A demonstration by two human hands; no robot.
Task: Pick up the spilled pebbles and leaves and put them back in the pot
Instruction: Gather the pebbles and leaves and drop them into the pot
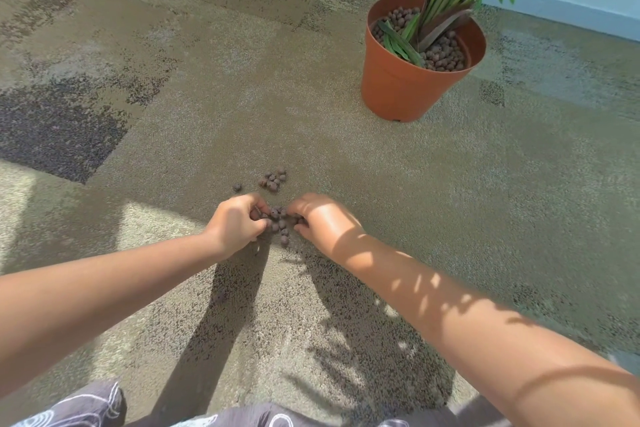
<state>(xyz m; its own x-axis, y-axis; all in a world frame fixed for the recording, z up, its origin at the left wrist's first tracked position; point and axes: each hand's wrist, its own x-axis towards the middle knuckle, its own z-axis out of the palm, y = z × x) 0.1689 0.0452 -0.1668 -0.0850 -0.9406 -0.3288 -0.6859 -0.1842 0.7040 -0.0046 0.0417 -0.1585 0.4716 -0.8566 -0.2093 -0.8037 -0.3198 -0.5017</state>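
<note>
Head view, left hand [235, 222] and right hand [323, 222], fingers curled around pebbles [278, 218] on carpet [450, 201]

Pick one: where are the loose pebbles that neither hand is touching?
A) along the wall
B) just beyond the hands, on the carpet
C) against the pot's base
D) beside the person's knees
B: a small cluster of pebbles lies on the carpet just past the left hand and right hand, well short of the pot.
</note>
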